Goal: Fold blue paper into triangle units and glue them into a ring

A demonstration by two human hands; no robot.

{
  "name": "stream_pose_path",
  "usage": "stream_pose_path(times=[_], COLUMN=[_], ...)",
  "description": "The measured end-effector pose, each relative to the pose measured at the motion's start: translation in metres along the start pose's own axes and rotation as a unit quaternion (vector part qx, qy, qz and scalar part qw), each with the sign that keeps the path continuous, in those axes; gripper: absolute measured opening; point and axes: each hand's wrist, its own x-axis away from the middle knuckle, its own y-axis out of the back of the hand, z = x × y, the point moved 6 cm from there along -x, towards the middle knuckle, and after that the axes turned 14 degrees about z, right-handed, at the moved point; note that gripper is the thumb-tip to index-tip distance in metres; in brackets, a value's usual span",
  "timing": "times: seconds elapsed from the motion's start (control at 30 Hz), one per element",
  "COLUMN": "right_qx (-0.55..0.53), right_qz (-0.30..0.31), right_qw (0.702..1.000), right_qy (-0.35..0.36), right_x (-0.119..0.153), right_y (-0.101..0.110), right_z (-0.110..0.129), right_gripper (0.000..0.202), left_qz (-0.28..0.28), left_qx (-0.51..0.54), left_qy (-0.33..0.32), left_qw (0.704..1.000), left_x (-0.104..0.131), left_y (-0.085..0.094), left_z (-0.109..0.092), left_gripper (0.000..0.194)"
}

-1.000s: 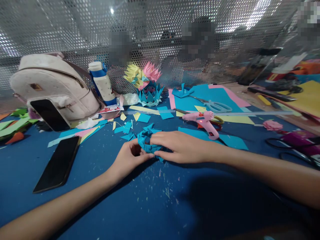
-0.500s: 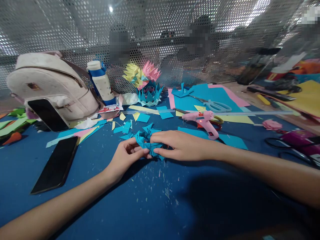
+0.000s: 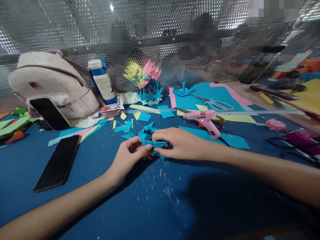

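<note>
A folded blue paper piece (image 3: 145, 136) with pointed tips is held between both hands just above the blue tabletop. My left hand (image 3: 130, 151) grips its left side, the thumb pressed on the near edge. From the right, my right hand (image 3: 175, 144) pinches the other side, its fingertips partly hidden behind the folds. Small blue paper scraps (image 3: 125, 126) lie just behind the piece. To the right of my right hand rests a pink glue gun (image 3: 206, 121). A finished-looking blue, yellow and pink paper flower arrangement (image 3: 150, 90) stands further back.
Two dark phones, one lying flat (image 3: 57, 163) and one leaning on a white backpack (image 3: 52, 83), are at the left. A bottle (image 3: 103, 81) stands beside the backpack. Scissors (image 3: 220, 105) lie on paper sheets at the back right; black cables (image 3: 277, 143) are at the far right.
The folded blue piece has tilted and changed shape slightly between my fingers, with a long point now facing right. Both hands keep their hold. The whole view has shifted a little.
</note>
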Motion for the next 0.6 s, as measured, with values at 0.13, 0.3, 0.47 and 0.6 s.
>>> stream_pose_path(times=[0.13, 0.3, 0.47, 0.6], right_qx=[-0.022, -0.111, -0.175, -0.150], right_qz=[-0.008, -0.001, -0.014, -0.008], right_qw=[1.000, 0.994, 0.984, 0.989], right_qy=[-0.002, 0.020, 0.030, 0.018], right_x=[0.000, -0.001, -0.003, -0.003], right_y=[0.005, 0.011, 0.012, 0.009], right_z=[0.001, -0.006, -0.014, -0.014], right_gripper=[0.006, 0.019, 0.017, 0.018], left_qz=[-0.006, -0.015, -0.020, -0.025], left_qx=[-0.005, -0.006, -0.009, -0.007], left_qy=[0.003, 0.010, 0.016, 0.020], left_qw=[1.000, 1.000, 1.000, 0.999], left_x=[-0.001, 0.000, 0.001, 0.000], left_y=[0.002, 0.006, 0.007, 0.008], left_z=[-0.001, 0.000, 0.000, 0.000], left_gripper=[0.026, 0.030, 0.029, 0.026])
